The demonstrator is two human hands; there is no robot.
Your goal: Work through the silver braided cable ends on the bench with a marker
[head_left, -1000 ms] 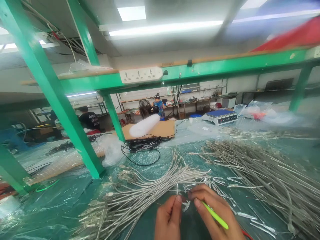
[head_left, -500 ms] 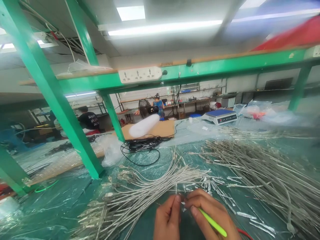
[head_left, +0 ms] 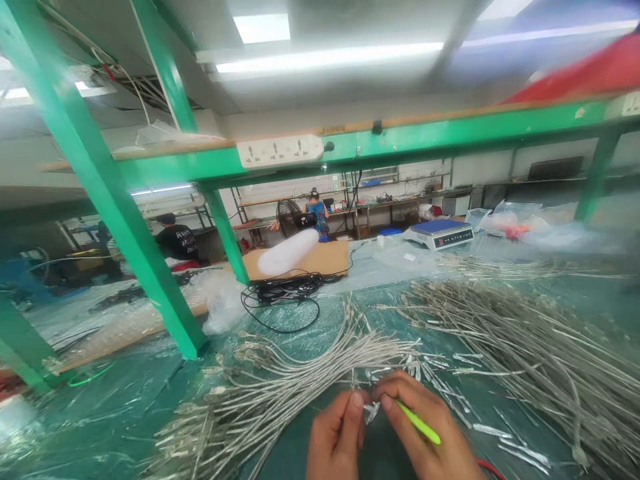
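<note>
Fingers of my left hand (head_left: 337, 430) are pinched on the end of a thin silver cable, most of which is hidden by the hand. Close beside it, my right hand (head_left: 425, 420) is closed around a slim tool with a yellow-green handle (head_left: 420, 423); its tip is hidden by the fingers. Between the two hands a crumpled strip of silver foil (head_left: 371, 413) shows. A bundle of silver braided cables (head_left: 300, 377) lies just beyond and left of my hands. Foil scraps (head_left: 447, 387) are scattered to the right of the bundle.
A larger heap of silver cables (head_left: 510, 340) covers the right side of the green bench. Black coiled cable (head_left: 285, 288), a cardboard piece (head_left: 327, 257) and a blue-topped scale (head_left: 440, 233) sit farther back. A green post (head_left: 125, 220) rises at left; people are in the background.
My right hand has shifted slightly, and the yellow-green handle has drawn a little up and left. More silver foil now shows between my hands. My left hand has barely moved.
</note>
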